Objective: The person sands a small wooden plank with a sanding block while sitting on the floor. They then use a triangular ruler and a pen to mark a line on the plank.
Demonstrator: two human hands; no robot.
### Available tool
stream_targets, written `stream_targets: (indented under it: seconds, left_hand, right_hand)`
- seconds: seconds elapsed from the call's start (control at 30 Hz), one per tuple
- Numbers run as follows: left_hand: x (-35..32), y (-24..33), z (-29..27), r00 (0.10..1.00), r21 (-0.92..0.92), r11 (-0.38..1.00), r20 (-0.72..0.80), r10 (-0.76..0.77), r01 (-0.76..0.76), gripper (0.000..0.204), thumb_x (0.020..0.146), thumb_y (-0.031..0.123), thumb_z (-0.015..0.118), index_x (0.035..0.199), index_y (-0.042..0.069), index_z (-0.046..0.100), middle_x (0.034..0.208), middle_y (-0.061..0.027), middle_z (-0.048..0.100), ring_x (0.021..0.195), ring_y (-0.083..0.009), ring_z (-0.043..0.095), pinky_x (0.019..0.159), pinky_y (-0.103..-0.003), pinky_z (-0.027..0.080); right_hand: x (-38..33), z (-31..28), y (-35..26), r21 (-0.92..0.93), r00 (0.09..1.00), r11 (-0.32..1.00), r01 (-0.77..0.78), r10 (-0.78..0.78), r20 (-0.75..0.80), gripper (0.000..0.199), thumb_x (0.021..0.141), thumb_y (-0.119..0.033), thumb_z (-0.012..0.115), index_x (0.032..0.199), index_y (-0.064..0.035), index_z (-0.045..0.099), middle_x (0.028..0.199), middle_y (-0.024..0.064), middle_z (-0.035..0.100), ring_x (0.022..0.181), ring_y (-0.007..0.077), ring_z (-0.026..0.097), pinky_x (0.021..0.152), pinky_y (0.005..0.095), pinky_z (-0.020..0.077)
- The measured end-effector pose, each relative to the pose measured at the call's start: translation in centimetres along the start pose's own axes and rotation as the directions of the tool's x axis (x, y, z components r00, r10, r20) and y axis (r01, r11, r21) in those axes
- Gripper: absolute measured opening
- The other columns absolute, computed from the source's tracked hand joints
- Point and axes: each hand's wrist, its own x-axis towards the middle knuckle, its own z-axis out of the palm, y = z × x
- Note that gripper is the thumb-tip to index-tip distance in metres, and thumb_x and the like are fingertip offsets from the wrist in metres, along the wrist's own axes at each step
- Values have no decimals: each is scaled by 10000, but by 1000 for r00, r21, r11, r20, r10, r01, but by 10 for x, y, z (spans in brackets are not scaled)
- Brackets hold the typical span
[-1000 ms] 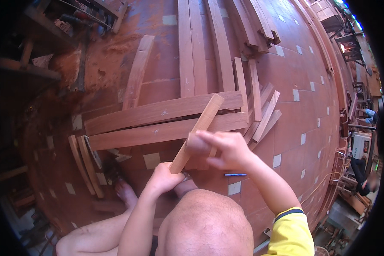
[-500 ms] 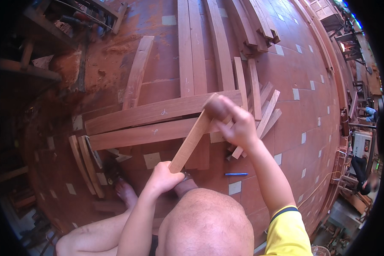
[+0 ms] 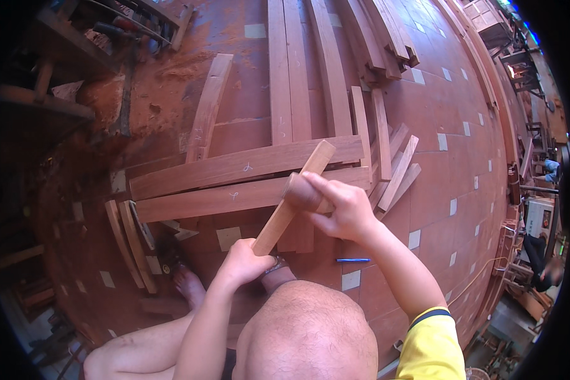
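Over planks, hands (image 3: 244,259) gripping smooth slat (image 3: 292,199)

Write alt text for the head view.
A person's left hand grips the near end of a light wooden stick while the right hand presses a reddish block on it. Long planks lie across the red tiled floor behind.

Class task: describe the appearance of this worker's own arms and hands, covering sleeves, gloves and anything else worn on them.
Both hands, left hand and right hand, are bare, with no gloves. The forearms are uncovered. The right arm ends in a short yellow sleeve with a dark trimmed edge.
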Motion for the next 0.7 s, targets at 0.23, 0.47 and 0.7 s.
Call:
stream_targets:
  seconds: [0.23, 0.47, 0.7]
  left_hand:
    - [3, -8, 2, 999, -1, 1000, -16, 32, -32, 225, 760, 164, 743, 866, -8, 646, 700, -54, 644, 584, -131, 592, 536, -312, 482]
    - [1, -2, 1, 999, -24, 1000, 40, -7, 8, 227, 758, 163, 746, 878, -6, 655, 688, -55, 641, 574, -135, 594, 536, -307, 479]
    - [-1, -2, 2, 999, -1, 1000, -23, 22, -22, 228, 761, 160, 747, 884, -11, 658, 702, -49, 647, 588, -139, 602, 540, -321, 480]
  right_hand:
    - [26, -17, 30, -175, 969, 977, -124, 80, -235, 762, 779, -213, 859, 1490, -207, 585, 991, 129, 735, 867, 342, 744, 750, 439, 618]
    - [-14, 6, -16, 142, 973, 982, 122, -147, 177, 829, 710, -145, 861, 1492, -170, 585, 855, 94, 666, 794, 324, 707, 702, 435, 609]
    - [23, -10, 33, -79, 955, 996, -47, 22, -296, 720, 753, -141, 861, 1433, -95, 627, 1014, 148, 752, 866, 319, 732, 754, 413, 608]
